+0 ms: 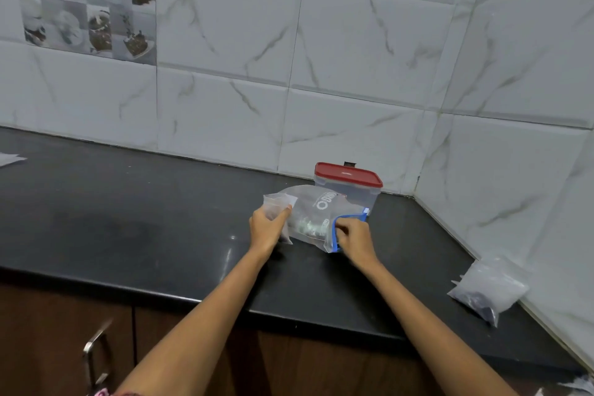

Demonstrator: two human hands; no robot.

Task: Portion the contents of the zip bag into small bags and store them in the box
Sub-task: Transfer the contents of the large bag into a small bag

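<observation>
Head view looked down on a dark counter (pixel 160 202) set in a tiled corner. From the left: the left hand (pixel 267 225) had its fingers curled round a small clear bag (pixel 277 202), held just off the counter against the end of the zip bag (pixel 313 215). That zip bag lay between both hands, some dark contents faintly visible inside. The right hand (pixel 353 239) pinched its blue zip edge (pixel 336 235), fingers closed on the strip. Just behind stood the box (pixel 348 185), its red lid on. Well to the right, by the wall, lay a filled small bag (pixel 488 289).

The likely risk: if the zip mouth opened while tilted, contents could spill onto the counter rather than into the small bag, whose thin mouth might collapse under one hand. The lidded box would also need opening first.

Counted: one zip bag, one box, two small bags, two hands.
</observation>
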